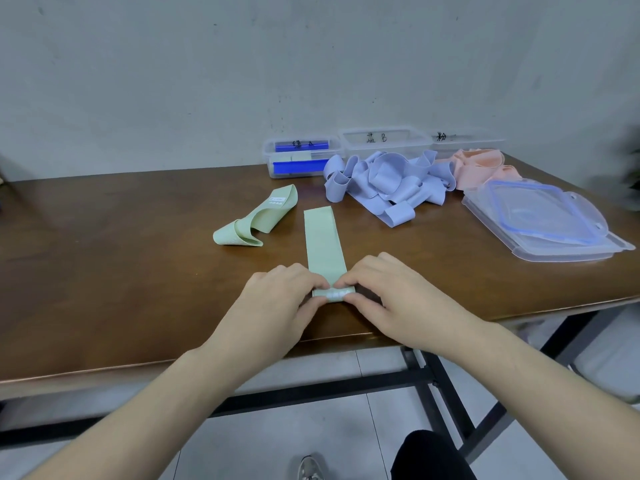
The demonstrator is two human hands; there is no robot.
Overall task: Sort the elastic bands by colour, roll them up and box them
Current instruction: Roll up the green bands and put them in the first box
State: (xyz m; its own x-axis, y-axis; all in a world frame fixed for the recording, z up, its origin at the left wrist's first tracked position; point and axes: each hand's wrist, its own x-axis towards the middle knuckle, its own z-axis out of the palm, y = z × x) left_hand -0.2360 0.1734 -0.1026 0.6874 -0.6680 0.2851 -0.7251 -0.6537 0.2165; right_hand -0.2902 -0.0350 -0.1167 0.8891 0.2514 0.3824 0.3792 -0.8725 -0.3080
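Left hand [277,299] and right hand [388,292] pinch the rolled near end of a green band [323,244] lying flat on the counter [121,271], its length stretching away beyond the grip. Light, soft and springy, it probably unrolls unless held at both roll edges.

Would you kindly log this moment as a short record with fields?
left hand: pinches rolled end of flat green band
right hand: pinches same roll
loose green band: lies left of it
blue pile: unrolled, behind
pink pile: unrolled, far right
boxes: green box holds rolls
lids: stacked right
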